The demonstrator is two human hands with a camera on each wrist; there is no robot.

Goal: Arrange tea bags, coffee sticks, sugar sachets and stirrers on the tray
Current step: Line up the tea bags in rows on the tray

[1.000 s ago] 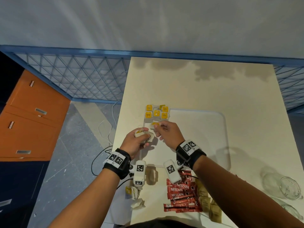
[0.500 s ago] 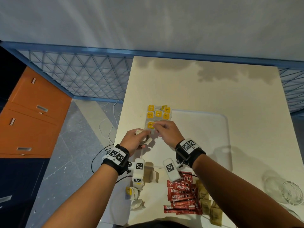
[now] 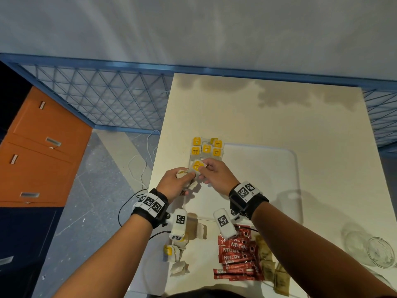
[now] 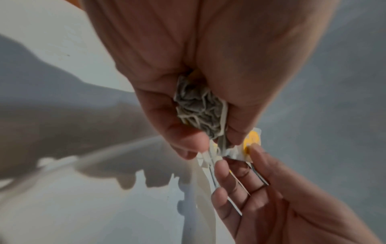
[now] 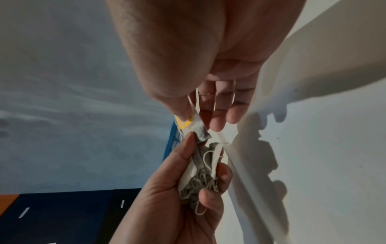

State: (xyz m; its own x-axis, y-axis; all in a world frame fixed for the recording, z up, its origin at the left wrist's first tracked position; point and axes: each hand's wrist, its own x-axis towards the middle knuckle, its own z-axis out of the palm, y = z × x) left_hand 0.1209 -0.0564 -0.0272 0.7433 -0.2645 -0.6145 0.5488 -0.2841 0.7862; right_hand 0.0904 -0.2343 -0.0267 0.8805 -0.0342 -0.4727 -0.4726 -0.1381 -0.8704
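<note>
Several tea bags with yellow tags (image 3: 206, 147) lie in rows at the far left corner of the white tray (image 3: 279, 168). My left hand (image 3: 176, 183) grips a crumpled bunch of tea bags (image 4: 198, 109) (image 5: 198, 180) over the tray's left edge. My right hand (image 3: 214, 175) pinches one yellow-tagged tea bag (image 3: 197, 165) (image 4: 252, 140) (image 5: 183, 123) at the top of that bunch. Red coffee sticks (image 3: 236, 252) and brown sugar sachets (image 3: 268, 263) lie on the table in front of the tray. No stirrers show.
More loose tea bags (image 3: 174, 257) lie near the table's front left edge. Two clear glasses (image 3: 376, 250) stand at the right front. The cream table (image 3: 279, 108) ends at a blue mesh rail (image 3: 107, 100); an orange cabinet (image 3: 36, 151) stands left.
Both hands have drawn back slightly from the rows of tea bags towards me. The right hand now pinches a tagged bag at the left hand's bunch.
</note>
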